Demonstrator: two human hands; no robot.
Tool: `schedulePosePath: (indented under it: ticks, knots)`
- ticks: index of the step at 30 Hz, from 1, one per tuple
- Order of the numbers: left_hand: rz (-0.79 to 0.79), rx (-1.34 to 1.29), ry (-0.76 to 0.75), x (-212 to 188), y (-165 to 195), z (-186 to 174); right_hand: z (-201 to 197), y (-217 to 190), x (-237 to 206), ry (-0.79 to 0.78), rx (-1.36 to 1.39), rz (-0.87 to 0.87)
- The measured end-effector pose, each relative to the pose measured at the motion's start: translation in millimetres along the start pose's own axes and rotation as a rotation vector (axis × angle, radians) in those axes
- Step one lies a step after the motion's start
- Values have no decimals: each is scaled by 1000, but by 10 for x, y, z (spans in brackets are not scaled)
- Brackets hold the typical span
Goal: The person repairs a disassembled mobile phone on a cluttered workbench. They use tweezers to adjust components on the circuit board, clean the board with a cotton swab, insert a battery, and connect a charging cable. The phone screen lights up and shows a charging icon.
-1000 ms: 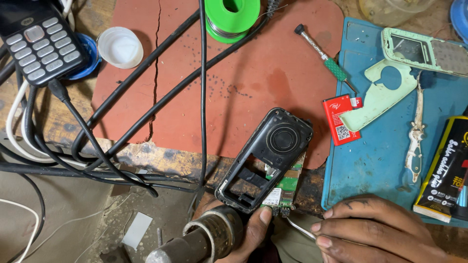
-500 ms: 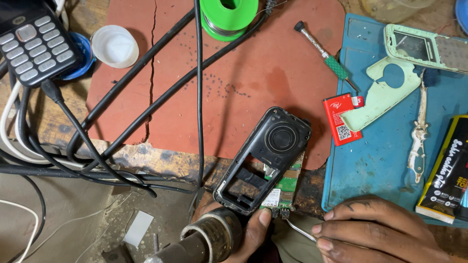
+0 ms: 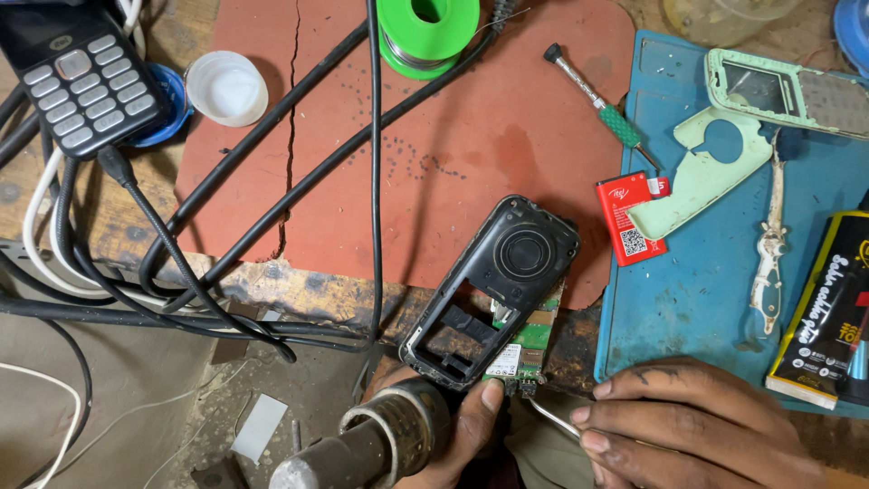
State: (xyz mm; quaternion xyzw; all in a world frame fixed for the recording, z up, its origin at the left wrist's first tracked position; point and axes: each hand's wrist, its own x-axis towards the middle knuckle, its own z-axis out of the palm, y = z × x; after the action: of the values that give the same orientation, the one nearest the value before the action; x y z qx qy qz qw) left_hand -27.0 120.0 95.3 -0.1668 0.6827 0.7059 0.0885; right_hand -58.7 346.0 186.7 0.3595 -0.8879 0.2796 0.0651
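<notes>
My left hand (image 3: pixel 466 426) is wrapped around a dark metal hot-air nozzle (image 3: pixel 380 444) at the bottom edge, its thumb pressing on the lower end of a green circuit board (image 3: pixel 529 344). A black phone back frame (image 3: pixel 493 290) lies over that board at the bench edge. My right hand (image 3: pixel 688 426) sits to the right, fingers curled, pinching thin metal tweezers (image 3: pixel 552 418) whose tip points at the board's bottom connector.
A cracked red mat (image 3: pixel 434 145) carries black cables (image 3: pixel 272 181) and a green solder spool (image 3: pixel 427 32). On a blue mat (image 3: pixel 715 290) lie a screwdriver (image 3: pixel 602 109), red battery (image 3: pixel 629 217), pale green phone covers (image 3: pixel 706 167), and a black-yellow tube (image 3: pixel 828 308). Keypad phone (image 3: pixel 77 77) top left.
The view has shifted slightly. Both hands, the nozzle and the tweezers stay at the board's lower end with almost no movement.
</notes>
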Motion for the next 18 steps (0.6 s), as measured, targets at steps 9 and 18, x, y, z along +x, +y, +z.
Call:
schedulePosePath:
  ticks: [9,18]
  knots:
    - [209,55,133,-57,-107,166,-47,43,-88,35,43,-19]
    - [138,-80,-151,-4,-175,-75,-53,30,-262,239,160,107]
